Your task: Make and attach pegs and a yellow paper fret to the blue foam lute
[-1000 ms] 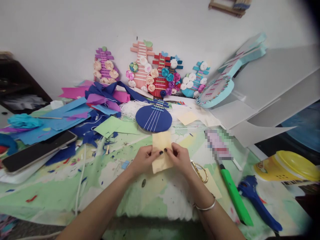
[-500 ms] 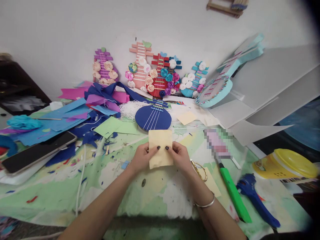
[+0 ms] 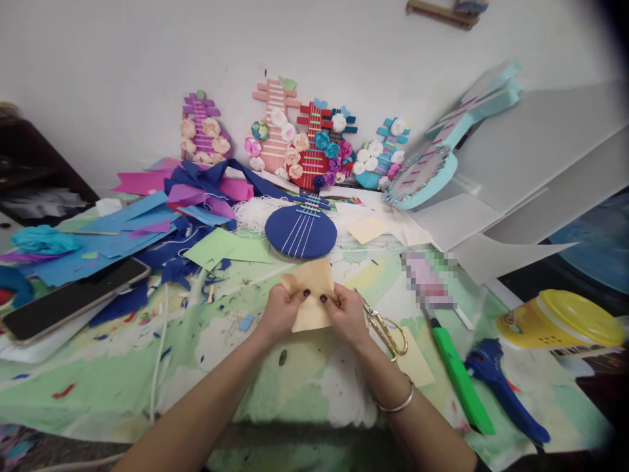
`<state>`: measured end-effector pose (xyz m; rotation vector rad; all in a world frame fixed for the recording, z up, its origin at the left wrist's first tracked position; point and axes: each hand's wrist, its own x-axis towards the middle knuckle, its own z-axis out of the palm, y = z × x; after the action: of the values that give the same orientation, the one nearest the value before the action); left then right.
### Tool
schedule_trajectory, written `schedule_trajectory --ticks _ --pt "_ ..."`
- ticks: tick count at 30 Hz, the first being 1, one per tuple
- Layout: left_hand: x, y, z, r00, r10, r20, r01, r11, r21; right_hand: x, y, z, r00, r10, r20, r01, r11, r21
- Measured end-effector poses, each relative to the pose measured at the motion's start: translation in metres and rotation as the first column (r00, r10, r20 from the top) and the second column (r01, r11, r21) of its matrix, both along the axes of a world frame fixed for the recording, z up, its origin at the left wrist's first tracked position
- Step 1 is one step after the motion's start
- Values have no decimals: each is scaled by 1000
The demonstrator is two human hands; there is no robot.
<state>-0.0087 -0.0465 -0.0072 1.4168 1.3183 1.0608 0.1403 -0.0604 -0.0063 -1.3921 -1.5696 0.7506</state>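
A piece of pale yellow paper point(image 3: 313, 311) is held between both hands above the middle of the table. My left hand point(image 3: 282, 309) pinches its left side, thumb on top, and the upper left corner curls up there. On the other side my right hand point(image 3: 348, 314) pinches the right edge, thumb also on top. Just beyond the paper lies a dark blue lute-shaped craft point(image 3: 299, 231) with white strings. Gold-handled scissors point(image 3: 388, 331) rest beside my right wrist, partly over another yellow sheet point(image 3: 417, 360).
On the right are a green-handled tool point(image 3: 462, 380), a blue glue gun point(image 3: 506, 393) and a yellow tub point(image 3: 560, 321). A phone point(image 3: 73, 298) and coloured paper scraps point(image 3: 122, 229) cover the left. Several flower-decorated lutes point(image 3: 314, 147) lean against the wall.
The yellow paper, flat and upright earlier, is now bent and curled at its upper left. Both hands have shifted slightly left, and more of the scissors shows.
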Motion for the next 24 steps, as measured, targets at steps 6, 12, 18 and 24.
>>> schedule_trajectory --ticks 6,12,18,24 --pt "0 0 -2 970 -50 -237 75 993 94 11 8 0 950 186 -251 -237 953 -191" --pt "4 -8 -3 876 9 -482 199 904 379 -5 -1 2 963 -62 263 56 998 27" --pt "6 -11 -2 868 13 -496 219 887 407 -7 -4 -1 955 -105 276 82 992 95" --pt "1 -7 7 972 -233 -10 234 971 48 9 9 -5 963 91 -254 -107 993 -53"
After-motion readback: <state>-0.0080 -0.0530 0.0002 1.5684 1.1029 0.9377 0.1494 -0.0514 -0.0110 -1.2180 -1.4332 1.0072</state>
